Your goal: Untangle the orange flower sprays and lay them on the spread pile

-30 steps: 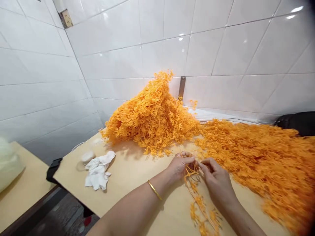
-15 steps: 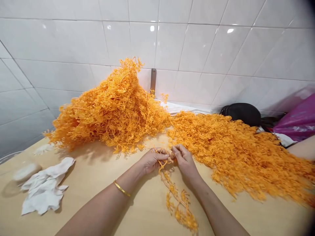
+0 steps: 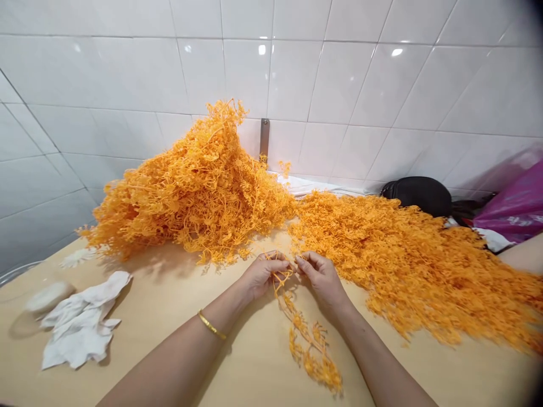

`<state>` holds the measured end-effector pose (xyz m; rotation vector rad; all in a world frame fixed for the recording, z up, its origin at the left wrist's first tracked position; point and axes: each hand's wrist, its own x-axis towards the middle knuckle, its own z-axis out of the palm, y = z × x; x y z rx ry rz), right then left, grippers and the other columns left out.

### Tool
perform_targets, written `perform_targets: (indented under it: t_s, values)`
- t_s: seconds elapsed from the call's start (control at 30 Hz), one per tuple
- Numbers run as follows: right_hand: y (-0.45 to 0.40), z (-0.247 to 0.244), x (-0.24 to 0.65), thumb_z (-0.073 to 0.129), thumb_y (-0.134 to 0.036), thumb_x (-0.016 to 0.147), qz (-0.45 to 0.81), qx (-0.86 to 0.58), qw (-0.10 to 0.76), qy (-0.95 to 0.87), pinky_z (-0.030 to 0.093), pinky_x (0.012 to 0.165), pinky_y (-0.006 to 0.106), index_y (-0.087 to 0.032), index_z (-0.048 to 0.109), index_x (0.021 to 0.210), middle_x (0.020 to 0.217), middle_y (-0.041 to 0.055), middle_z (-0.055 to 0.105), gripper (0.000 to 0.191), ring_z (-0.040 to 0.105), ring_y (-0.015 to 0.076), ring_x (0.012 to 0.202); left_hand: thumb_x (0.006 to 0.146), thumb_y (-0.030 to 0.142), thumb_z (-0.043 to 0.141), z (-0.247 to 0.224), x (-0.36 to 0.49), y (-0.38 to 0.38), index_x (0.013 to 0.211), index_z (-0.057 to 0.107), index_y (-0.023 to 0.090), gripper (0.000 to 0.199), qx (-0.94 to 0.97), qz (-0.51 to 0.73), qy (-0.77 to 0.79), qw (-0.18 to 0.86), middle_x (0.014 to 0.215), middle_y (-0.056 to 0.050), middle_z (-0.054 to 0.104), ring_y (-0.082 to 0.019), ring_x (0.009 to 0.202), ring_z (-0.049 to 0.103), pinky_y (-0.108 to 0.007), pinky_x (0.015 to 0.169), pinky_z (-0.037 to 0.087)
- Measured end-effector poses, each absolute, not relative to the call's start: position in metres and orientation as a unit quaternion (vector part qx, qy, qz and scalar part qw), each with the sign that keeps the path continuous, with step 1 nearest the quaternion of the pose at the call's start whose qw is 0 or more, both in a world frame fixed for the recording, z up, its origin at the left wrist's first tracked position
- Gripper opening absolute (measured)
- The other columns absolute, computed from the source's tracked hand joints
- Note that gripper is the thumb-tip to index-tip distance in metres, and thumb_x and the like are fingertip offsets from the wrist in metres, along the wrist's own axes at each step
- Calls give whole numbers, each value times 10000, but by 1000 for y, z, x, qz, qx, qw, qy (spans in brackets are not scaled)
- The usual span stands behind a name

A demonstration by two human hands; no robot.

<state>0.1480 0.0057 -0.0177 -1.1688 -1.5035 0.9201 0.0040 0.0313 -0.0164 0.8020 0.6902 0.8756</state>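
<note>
1. nearest, the orange sprig (image 3: 300,323) trails down from the fingers, between the two forearms, over the pale surface (image 3: 258,362). its loose end could get brushed or crushed if the right forearm swung inward.
2. the left hand (image 3: 262,275), with a gold bracelet (image 3: 211,326) on its wrist, pinches the sprig's upper stem between thumb and forefinger; thin stems loop around the fingertips. these loops might knot, or a stem might snap, if tugged sideways.
3. the right hand (image 3: 321,281) sits just beside it, fingers curled, thumb and forefinger close together; whether a bit of stem is caught between them is too small to tell. a weak hold there could let a strand slip, since the stems look thin and springy.
4. to the left lie a crumpled white cloth (image 3: 82,322) and, just beside it, a pale rounded lump (image 3: 50,298). a wide sweep of the left arm could push both towards the edge.
5. right of the hands, a low orange mat (image 3: 407,265) of sprigs spreads out. its tips look tangled, so lifting one carelessly may drag others along.
6. beyond the left hand rises a steep orange mound (image 3: 195,192); pulling at its base could make it slump.
7. farther back are a black case (image 3: 419,195), a purple bag (image 3: 513,203), and a metal strip (image 3: 264,138) against the tiled wall (image 3: 339,73).
</note>
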Motion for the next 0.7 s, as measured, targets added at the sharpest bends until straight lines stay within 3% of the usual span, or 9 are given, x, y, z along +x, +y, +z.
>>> perform_targets:
  t_s: [0.13,0.3,0.5,0.7]
  values:
    - [2,-13,143,427,-341,813,301,-498,445,-681,311,516,221,-165,512,606,577,-13,515,285,424,102,533,711,210,566,-13,3,32,661,579,90,130,374,364,319,791,555,-57,590,-104,477,541,-193,458,396]
    - [1,-14,140,429,-336,807,237,-520,441,-692,280,484,217,-176,453,584,525,-35,435,276,378,95,497,726,146,523,-13,6,32,569,535,112,161,393,355,339,778,422,-13,524,-59,338,432,-159,361,298]
    - [4,-15,146,399,-329,820,180,-539,446,-691,283,504,224,-182,440,591,536,-35,415,275,371,100,510,703,226,580,-12,7,29,583,580,104,172,440,343,349,753,380,17,465,-26,307,334,-156,326,190]
    - [5,-16,136,405,-359,812,250,-519,483,-659,293,489,219,-185,423,584,542,-34,404,287,363,100,512,699,239,575,-16,5,34,567,544,115,185,402,311,293,810,392,36,422,-24,326,324,-152,337,213]
